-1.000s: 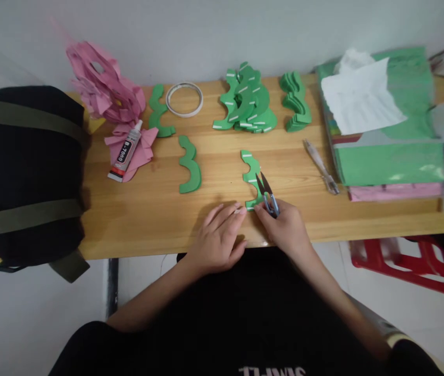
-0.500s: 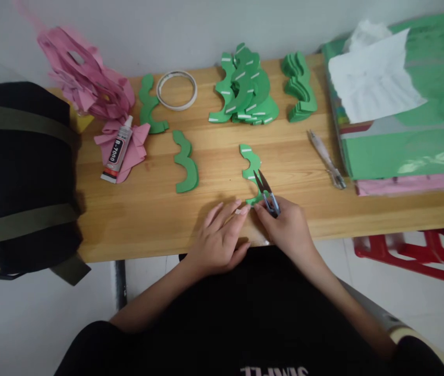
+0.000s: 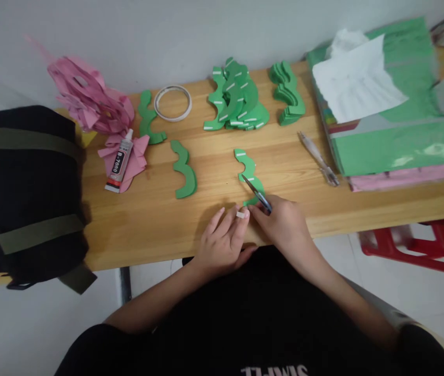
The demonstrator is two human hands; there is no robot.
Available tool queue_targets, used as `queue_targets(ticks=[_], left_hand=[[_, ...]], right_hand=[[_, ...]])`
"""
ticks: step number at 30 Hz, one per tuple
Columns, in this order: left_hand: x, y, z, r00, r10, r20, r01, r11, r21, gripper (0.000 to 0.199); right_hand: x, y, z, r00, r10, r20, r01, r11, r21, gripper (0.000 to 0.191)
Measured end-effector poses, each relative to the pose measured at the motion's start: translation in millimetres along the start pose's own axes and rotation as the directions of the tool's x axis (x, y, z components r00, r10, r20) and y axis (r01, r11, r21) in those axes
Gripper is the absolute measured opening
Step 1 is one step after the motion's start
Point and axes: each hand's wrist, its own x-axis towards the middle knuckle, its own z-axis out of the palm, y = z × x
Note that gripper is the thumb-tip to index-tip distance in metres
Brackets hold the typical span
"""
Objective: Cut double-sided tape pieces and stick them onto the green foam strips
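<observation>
Thread snips (image 3: 259, 195) are held in my right hand (image 3: 286, 222), their blades shut or nearly so and pointing up-left. Beneath the blades lies a wavy green foam piece (image 3: 247, 164) with white tape strips across it. My right thumb and finger reach down near its lower end. My left hand (image 3: 222, 241) rests on the table just to the left, fingers stretched out and apart. A short white tape strip (image 3: 240, 214) sits by its index fingertip.
On the wooden table (image 3: 147, 224) are a stack of taped green pieces (image 3: 241, 99), plain green pieces (image 3: 186, 169), a tape roll (image 3: 172, 119), a glue tube (image 3: 120, 162), pink foam (image 3: 92, 94), a pen (image 3: 319, 159) and green sheets (image 3: 394, 149). A black bag (image 3: 30, 188) stands left.
The snips' blades have come together and turned more to the left over the green piece. My left hand stays almost where it was. The whole view has shifted slightly.
</observation>
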Motion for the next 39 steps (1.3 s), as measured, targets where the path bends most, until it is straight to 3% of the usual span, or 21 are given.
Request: queue_targets(ticks=[6,10,14,18,22,28,35,39], left_hand=[[3,0,-3.6,0.998,-0.041,0.041,0.043,0.998,-0.038,0.086],[14,-2,-10.2,0.967,-0.228,0.111,0.25,0.931,-0.267,0.092],[26,-10,-9.9,0.932,-0.359,0.055,0.344,0.823,-0.451,0.09],[36,-13,-6.7,0.933,-0.354,0.062,0.356,0.882,-0.308,0.093],[40,-12,-4.8,0.942,-0.314,0.121,0.332,0.925,-0.185,0.088],[39,-21,7.2,0.941,-0.329,0.077,0.338,0.911,-0.238,0.079],[36,-25,6.4,0.895,-0.438,0.083,0.406,0.723,-0.559,0.082],[36,-21,-3.2,0.878,-0.463,0.123,0.437,0.666,-0.605,0.081]], right_hand=[[13,15,-18,0.998,0.058,0.016,-0.059,0.997,0.055,0.03],[12,32,-30,0.995,0.097,0.003,-0.096,0.98,0.174,0.022],[7,42,-33,0.99,0.138,0.034,-0.141,0.925,0.352,0.024],[8,38,-28,0.973,0.166,0.159,-0.226,0.807,0.546,0.035],[9,28,-23,0.967,0.134,0.217,-0.242,0.752,0.614,0.037],[10,27,-24,0.95,0.128,0.283,-0.293,0.673,0.679,0.034],[13,20,-21,0.94,0.09,0.33,-0.315,0.607,0.73,0.034],[13,11,-19,0.946,0.012,0.323,-0.269,0.583,0.766,0.027]])
